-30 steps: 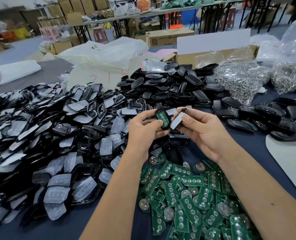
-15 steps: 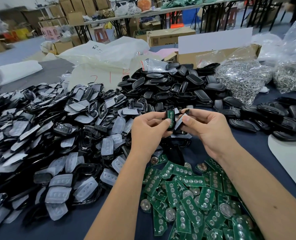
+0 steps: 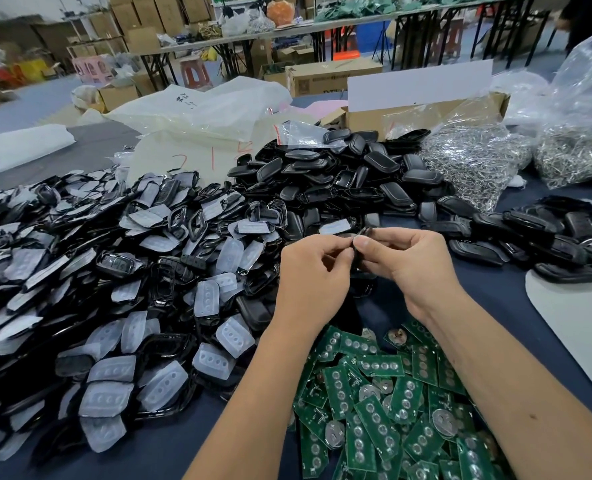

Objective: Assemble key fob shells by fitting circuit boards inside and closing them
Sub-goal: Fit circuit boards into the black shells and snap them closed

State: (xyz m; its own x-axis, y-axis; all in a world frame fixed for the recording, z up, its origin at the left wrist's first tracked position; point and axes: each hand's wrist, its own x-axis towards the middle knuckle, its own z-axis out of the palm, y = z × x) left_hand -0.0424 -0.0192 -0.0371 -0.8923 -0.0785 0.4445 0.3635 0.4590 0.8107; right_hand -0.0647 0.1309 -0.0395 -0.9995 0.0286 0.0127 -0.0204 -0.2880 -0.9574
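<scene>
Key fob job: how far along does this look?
Done: black closed-looking fobs lie at right. In hand: the left hand and right hand pinch one fob edge-on; its board is not visible. Left: a big pile of shells and green circuit boards.
</scene>
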